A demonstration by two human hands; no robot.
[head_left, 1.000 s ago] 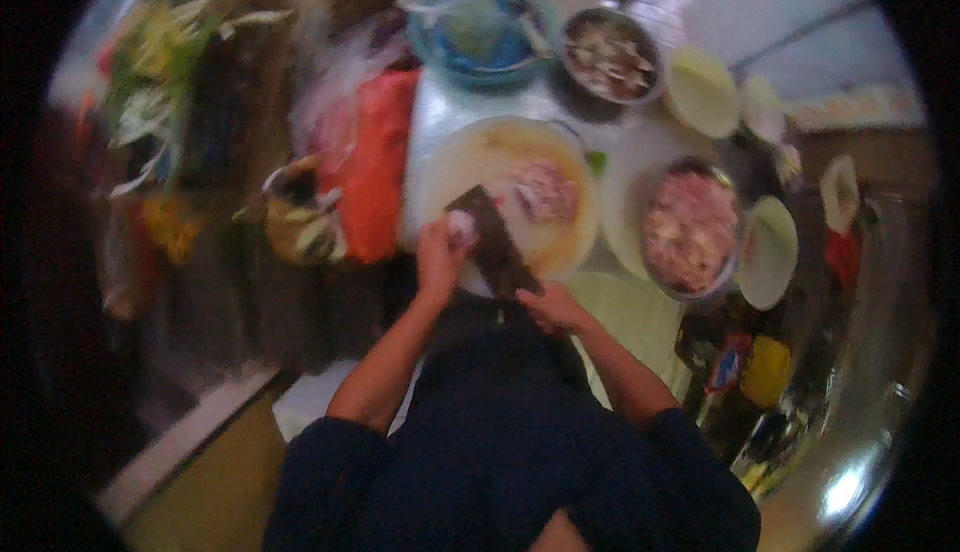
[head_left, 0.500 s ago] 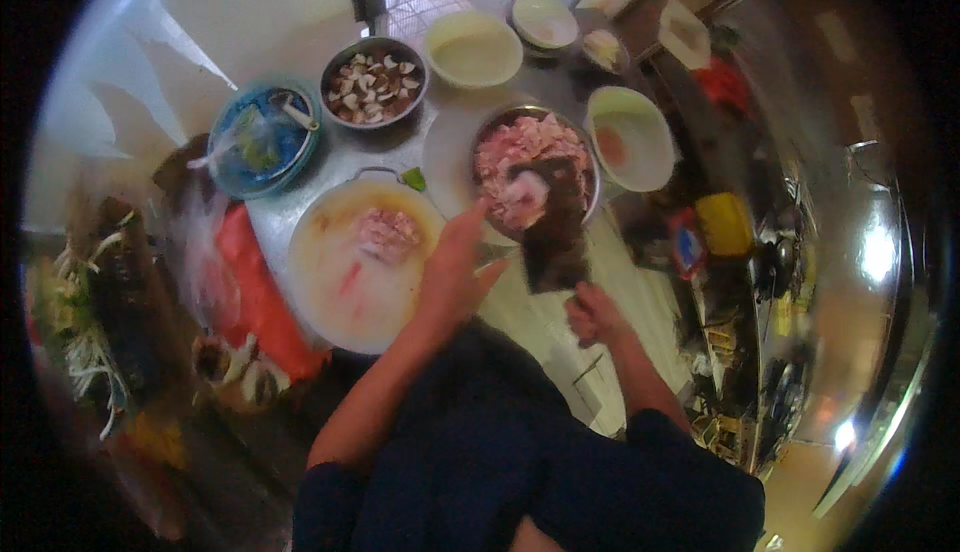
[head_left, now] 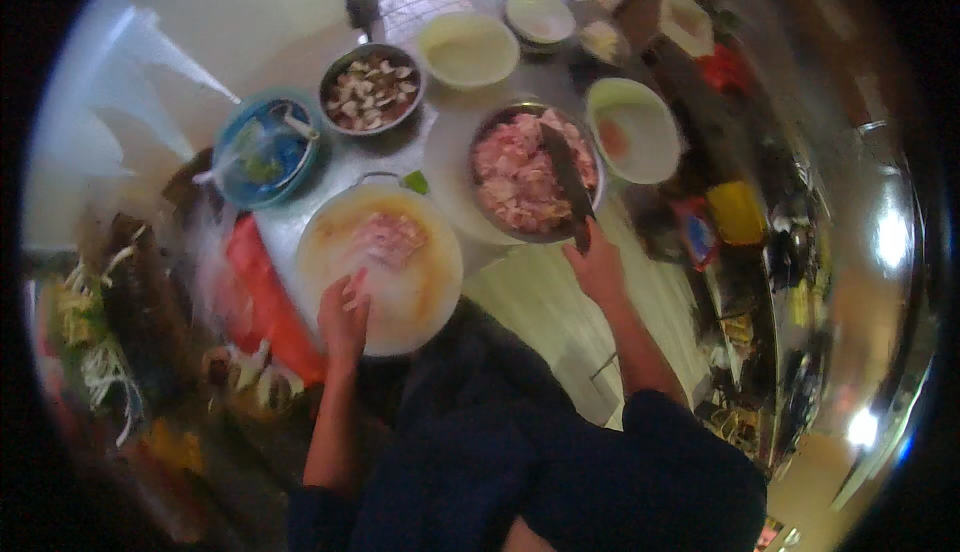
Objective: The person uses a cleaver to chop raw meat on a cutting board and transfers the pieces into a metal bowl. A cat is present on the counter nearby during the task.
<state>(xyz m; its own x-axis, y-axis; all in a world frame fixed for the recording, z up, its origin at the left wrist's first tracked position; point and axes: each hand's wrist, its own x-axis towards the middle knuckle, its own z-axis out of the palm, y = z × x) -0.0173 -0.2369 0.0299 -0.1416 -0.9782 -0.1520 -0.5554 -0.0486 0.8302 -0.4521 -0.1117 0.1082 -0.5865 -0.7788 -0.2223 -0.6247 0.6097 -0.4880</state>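
My right hand [head_left: 597,262] is closed round the handle of a dark, broad-bladed cleaver [head_left: 568,174]. Its blade, seen nearly edge-on, is over a metal bowl [head_left: 480,214] heaped with cut raw pink meat [head_left: 515,172]. Over the near left part of a round, pale, stained cutting board [head_left: 420,297] is my left hand [head_left: 345,317]. Its fingers are curled at a small pink strip of meat [head_left: 359,282] and seem to pinch it, though blur softens the fingertips. Farther back on the board lies a small pile of chopped meat [head_left: 385,240].
Behind the board stand a metal bowl of cut mushrooms [head_left: 372,92] and a blue basin [head_left: 262,157] with a plastic bag. Pale bowls [head_left: 468,49] are at the back, another [head_left: 635,132] at right. A red bag [head_left: 262,292] hangs at left, beside vegetables [head_left: 95,352].
My left hand has moved from beside the meat bowl leftward to the cutting board. The cleaver has turned from flat to nearly edge-on, and the pale lump at its blade is now gone from it.
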